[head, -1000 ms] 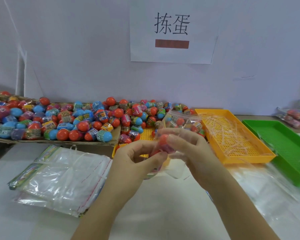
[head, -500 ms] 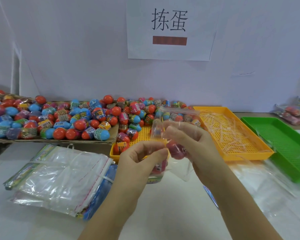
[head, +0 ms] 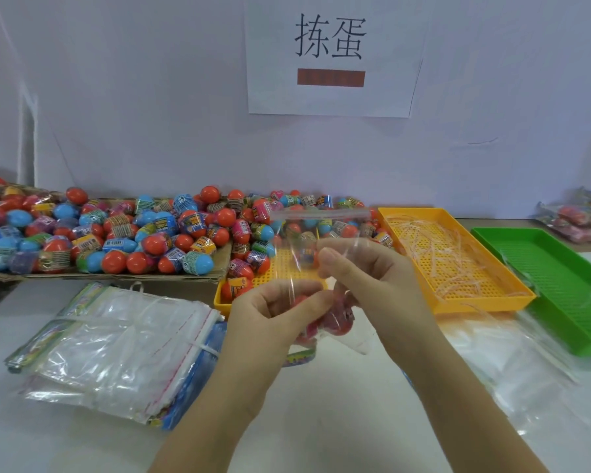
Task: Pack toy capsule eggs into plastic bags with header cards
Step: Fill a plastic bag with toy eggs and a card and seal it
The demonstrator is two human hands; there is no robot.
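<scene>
Sinking lower in the plastic bag: the red capsule egg, pinched up at the mouth a second ago, now lies near the bottom beside at least one other egg, just above the header card. Exact count is hidden by the fingers. Both hands have dropped slightly with it.

- Left hand: thumb and forefinger curled, pinching the near film of the bag.
- Right hand: fingers curled round the far side, thumb across the film; cannot tell whether it also steadies an egg through the plastic.
- Bag is held just off the table, open flap standing upward in front of the loose egg pile.
- Empty bags are stacked to the left.

Judgement: this egg is in. The next step is likely another egg or sealing the flap.
</scene>
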